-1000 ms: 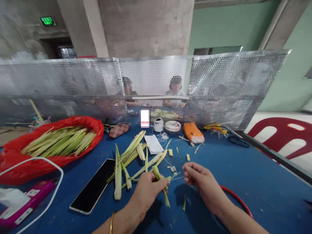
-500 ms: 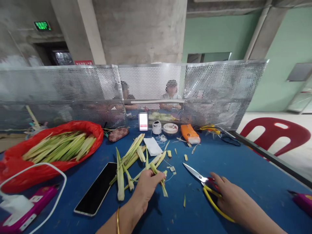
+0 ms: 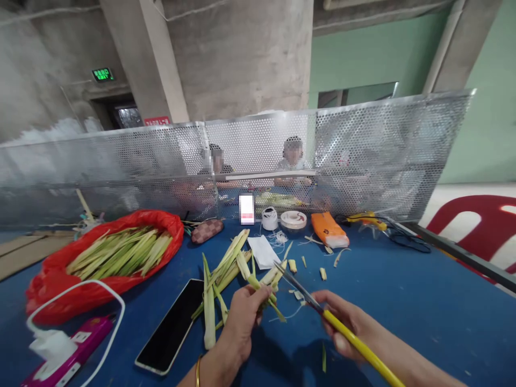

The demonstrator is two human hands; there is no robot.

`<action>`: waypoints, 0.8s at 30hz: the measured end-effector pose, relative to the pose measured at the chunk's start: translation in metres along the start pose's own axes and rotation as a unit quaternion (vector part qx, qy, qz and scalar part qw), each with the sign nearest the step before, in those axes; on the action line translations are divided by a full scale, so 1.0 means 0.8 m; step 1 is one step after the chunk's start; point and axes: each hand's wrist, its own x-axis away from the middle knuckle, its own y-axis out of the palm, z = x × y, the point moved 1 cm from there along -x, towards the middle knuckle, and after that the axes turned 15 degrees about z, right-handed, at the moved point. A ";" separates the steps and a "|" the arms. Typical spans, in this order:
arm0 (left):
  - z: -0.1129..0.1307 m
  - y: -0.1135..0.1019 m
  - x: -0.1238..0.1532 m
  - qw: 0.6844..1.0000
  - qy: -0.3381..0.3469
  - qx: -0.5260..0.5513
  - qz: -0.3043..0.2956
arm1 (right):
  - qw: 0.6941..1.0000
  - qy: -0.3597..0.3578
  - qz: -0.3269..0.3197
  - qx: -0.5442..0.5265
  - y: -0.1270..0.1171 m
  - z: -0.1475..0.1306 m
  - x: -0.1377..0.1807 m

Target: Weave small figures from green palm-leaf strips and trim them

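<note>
My left hand [image 3: 250,312] is closed, pinching a pale green leaf strip [image 3: 277,310] between thumb and fingers. In my right hand [image 3: 350,321] are yellow-handled scissors [image 3: 300,289], lifted off the table with the blades pointing up and left. Their tips lie close to the pale leaf pieces beyond my left hand; I cannot tell whether they touch. Left of that hand lies a loose pile of leaf strips [image 3: 209,312], partly behind it. Small cut scraps [image 3: 323,274] and a thin white thread are scattered on the blue table top.
A red plastic bag [image 3: 177,231] full of long leaves stands left. A black phone [image 3: 171,330] and a purple power strip [image 3: 76,352] lie nearer. Behind are white string [image 3: 270,219], tape [image 3: 293,220], orange tissues [image 3: 328,230] and a yellow glue gun [image 3: 365,217]. Beyond the perforated screen [image 3: 382,156] sit two people.
My right hand has raised the scissors from the table and moved them left, toward my left hand. The left hand keeps its leaf strip. The whole view has shifted slightly.
</note>
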 end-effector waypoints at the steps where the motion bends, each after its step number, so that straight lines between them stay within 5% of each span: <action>1: 0.000 -0.001 -0.002 1.000 -0.005 0.008 0.012 | 1.000 -0.016 -0.012 0.008 0.002 0.001 -0.001; 11: 0.004 -0.003 0.006 0.998 -0.014 0.030 0.045 | 0.980 0.028 0.036 0.194 0.000 0.010 0.004; 24: -0.011 0.006 0.018 0.998 -0.043 0.041 -0.027 | 0.989 0.052 0.017 0.136 0.010 0.014 0.004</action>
